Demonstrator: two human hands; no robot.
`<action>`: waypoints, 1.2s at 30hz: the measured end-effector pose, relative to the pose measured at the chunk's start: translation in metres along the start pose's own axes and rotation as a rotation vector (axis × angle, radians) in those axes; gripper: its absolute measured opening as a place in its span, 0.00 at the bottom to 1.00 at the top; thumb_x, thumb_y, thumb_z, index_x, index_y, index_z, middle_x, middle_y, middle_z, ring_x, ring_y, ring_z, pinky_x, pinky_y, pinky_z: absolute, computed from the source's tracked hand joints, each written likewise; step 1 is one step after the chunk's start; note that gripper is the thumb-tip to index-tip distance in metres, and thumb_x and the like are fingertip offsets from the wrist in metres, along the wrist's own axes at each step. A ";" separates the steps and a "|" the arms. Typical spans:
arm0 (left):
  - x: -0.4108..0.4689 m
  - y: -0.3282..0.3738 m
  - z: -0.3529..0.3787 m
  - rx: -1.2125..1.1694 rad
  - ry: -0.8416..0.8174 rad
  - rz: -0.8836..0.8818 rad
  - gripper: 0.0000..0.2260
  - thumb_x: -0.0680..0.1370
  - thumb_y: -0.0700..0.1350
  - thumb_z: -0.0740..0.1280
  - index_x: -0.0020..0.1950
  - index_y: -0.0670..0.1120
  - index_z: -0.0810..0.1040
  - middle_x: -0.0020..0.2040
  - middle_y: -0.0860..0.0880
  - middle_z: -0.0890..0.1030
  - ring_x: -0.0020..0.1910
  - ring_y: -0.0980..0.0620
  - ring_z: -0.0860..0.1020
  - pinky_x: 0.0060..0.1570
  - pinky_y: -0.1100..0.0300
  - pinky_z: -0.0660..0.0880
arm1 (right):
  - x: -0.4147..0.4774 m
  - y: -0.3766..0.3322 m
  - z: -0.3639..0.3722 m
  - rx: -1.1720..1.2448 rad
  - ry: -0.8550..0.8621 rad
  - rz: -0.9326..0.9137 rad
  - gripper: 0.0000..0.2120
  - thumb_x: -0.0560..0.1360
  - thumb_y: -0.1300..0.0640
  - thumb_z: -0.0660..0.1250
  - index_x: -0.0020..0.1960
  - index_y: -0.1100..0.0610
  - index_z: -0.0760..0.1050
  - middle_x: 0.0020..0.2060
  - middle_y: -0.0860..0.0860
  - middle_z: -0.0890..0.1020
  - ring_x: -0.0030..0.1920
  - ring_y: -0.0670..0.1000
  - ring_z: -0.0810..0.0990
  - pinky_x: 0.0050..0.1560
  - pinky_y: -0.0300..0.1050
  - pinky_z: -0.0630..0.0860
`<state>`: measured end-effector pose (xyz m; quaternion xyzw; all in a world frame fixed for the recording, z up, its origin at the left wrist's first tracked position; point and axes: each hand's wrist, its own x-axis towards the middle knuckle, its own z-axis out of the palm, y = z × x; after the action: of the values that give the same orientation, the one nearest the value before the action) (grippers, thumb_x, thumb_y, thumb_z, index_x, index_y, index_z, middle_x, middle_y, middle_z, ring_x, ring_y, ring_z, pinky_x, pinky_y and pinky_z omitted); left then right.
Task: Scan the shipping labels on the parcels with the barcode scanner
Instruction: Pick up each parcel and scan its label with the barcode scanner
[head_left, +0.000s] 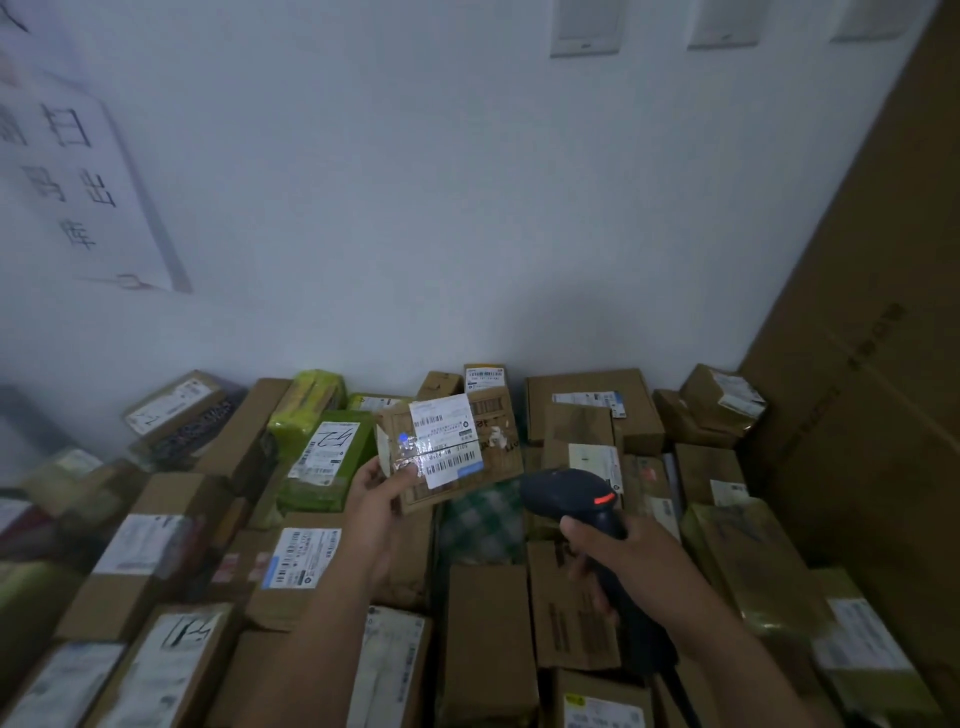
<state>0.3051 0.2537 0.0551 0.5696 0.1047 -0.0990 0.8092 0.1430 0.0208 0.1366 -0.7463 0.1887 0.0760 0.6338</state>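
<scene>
My left hand (376, 506) grips a small brown cardboard parcel (457, 488) by its lower left corner and holds it tilted up above the pile. A white shipping label (448, 439) with barcodes faces me, and a blue light spot sits on the tape just left of it. My right hand (610, 558) grips the handle of a dark barcode scanner (566, 496). A red light glows on the scanner's head, which points at the parcel from the lower right, a short gap away.
A dense pile of cardboard parcels (488, 634) and green-wrapped packets (327, 452) with labels fills the whole lower view. A large cardboard sheet (878, 312) leans at the right. A white wall with a paper notice (78, 171) stands behind.
</scene>
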 end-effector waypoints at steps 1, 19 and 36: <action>-0.004 0.000 -0.001 0.000 -0.001 0.004 0.24 0.69 0.37 0.72 0.65 0.40 0.75 0.58 0.42 0.83 0.58 0.40 0.81 0.61 0.42 0.76 | -0.005 -0.001 0.000 -0.030 -0.013 0.005 0.17 0.76 0.46 0.70 0.41 0.60 0.79 0.24 0.50 0.80 0.22 0.49 0.76 0.26 0.40 0.74; -0.021 -0.002 -0.007 -0.015 -0.078 0.013 0.25 0.66 0.39 0.74 0.63 0.45 0.75 0.55 0.43 0.84 0.54 0.44 0.83 0.55 0.46 0.77 | -0.038 -0.015 -0.003 -0.110 -0.024 0.003 0.15 0.77 0.47 0.68 0.40 0.57 0.77 0.23 0.49 0.79 0.21 0.47 0.75 0.25 0.38 0.73; 0.015 0.006 0.014 0.680 -0.002 0.264 0.20 0.72 0.46 0.77 0.60 0.56 0.74 0.51 0.62 0.77 0.51 0.62 0.76 0.39 0.73 0.70 | 0.034 -0.007 -0.029 0.073 0.129 -0.054 0.19 0.73 0.42 0.70 0.40 0.59 0.79 0.28 0.56 0.81 0.24 0.51 0.77 0.26 0.41 0.74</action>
<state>0.3220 0.2419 0.0607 0.8147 -0.0097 -0.0235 0.5794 0.1735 -0.0127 0.1358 -0.7307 0.2116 0.0038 0.6490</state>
